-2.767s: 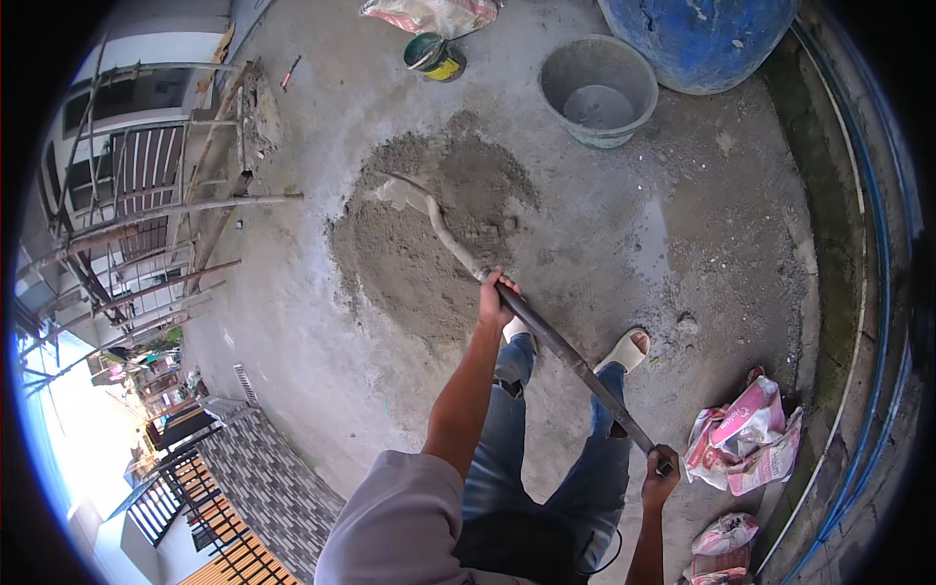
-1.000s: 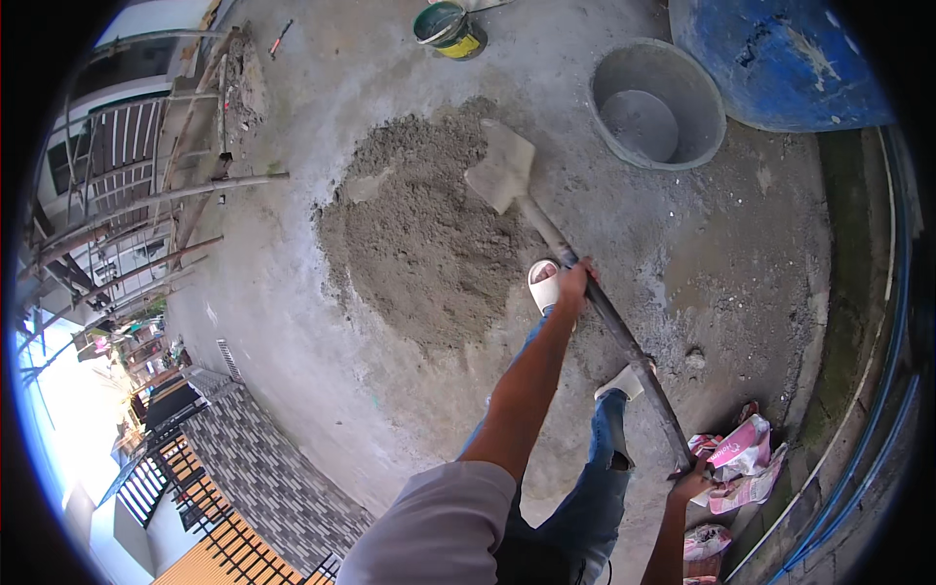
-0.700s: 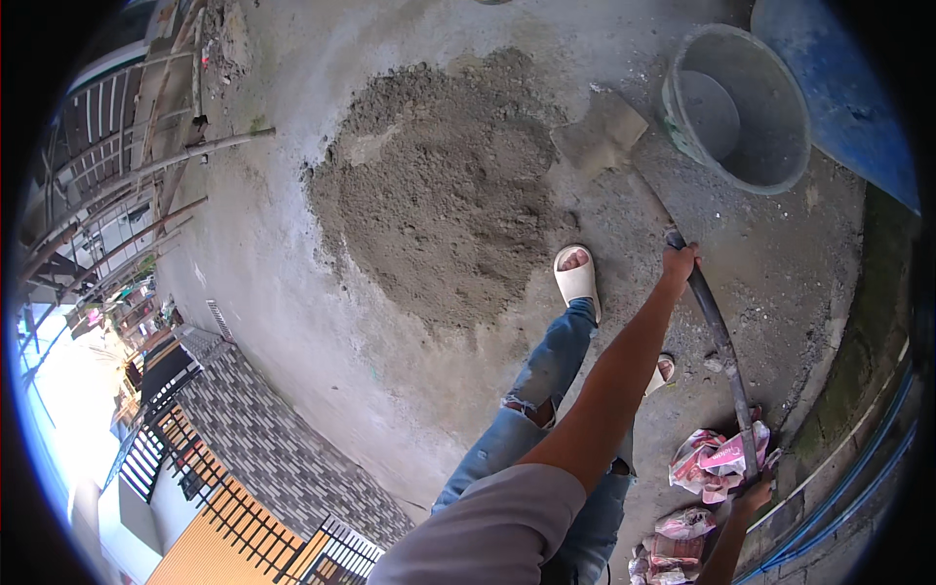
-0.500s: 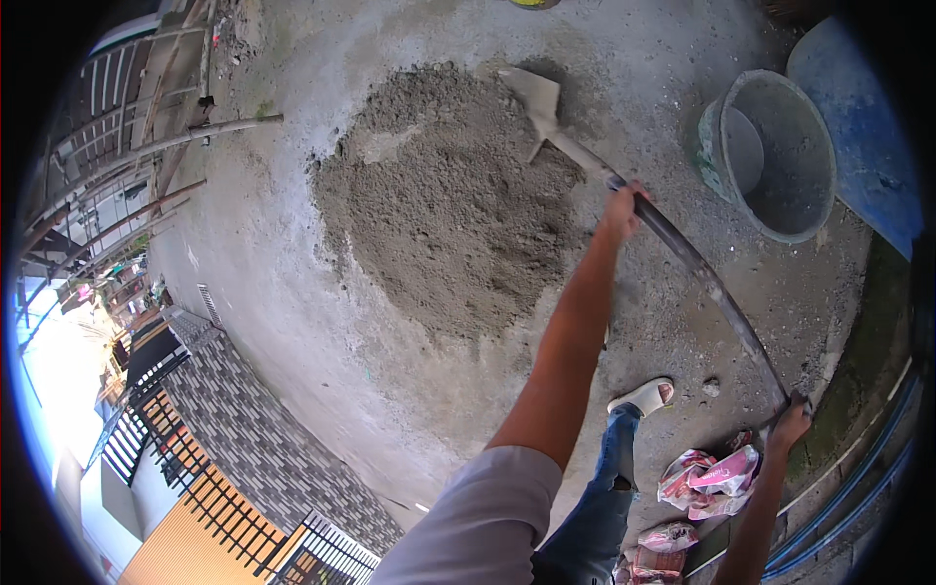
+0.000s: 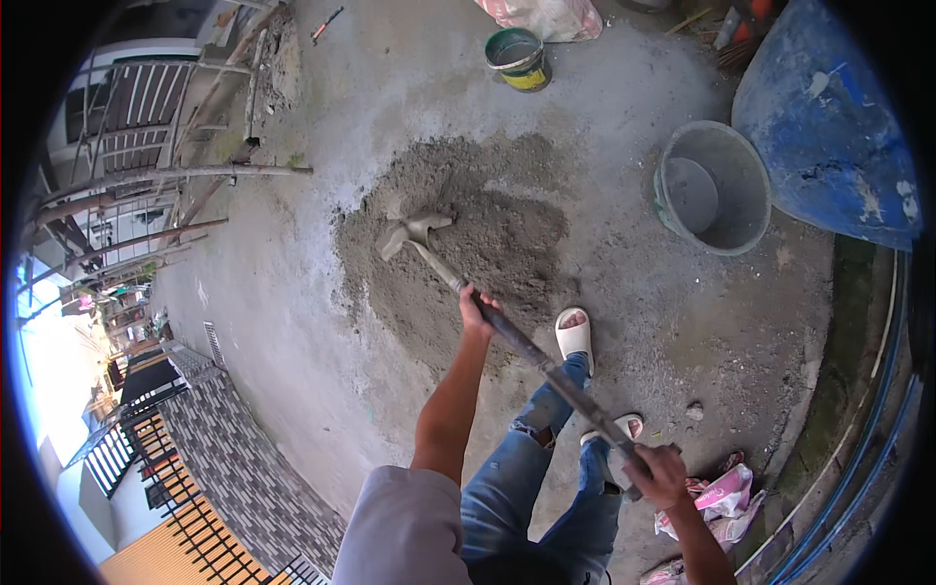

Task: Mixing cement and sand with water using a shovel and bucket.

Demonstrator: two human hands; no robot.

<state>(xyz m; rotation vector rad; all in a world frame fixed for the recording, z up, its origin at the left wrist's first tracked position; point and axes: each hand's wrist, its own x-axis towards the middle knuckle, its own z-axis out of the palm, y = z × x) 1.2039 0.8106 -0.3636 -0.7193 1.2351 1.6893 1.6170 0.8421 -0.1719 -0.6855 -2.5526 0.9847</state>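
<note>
Both my hands are closed round a shovel (image 5: 546,369) whose long shaft runs from lower right to upper left. My left hand (image 5: 476,310) grips the shaft low down, near the metal socket. At the handle end, my right hand (image 5: 661,475) is wrapped round the shaft in front of my legs. The shovel's grey blade rests on a broad heap of damp grey sand or mortar mix (image 5: 507,249), towards its left part. How deep the blade sits in the heap I cannot tell. One sandalled foot (image 5: 574,336) stands beside the heap's near right edge.
A grey tub (image 5: 749,205) and a blue drum (image 5: 829,127) stand at right. Beyond the heap are a green-and-yellow bucket (image 5: 526,73) and a pale sack (image 5: 556,18). Crumpled pink-white bags (image 5: 726,492) lie near my right hand. Wooden poles (image 5: 166,174) stick out at left.
The shovel blade has swung from the heap's far right edge leftwards onto the heap. Both hands moved left with the shaft, and one foot has stepped up to the heap. The view has shifted.
</note>
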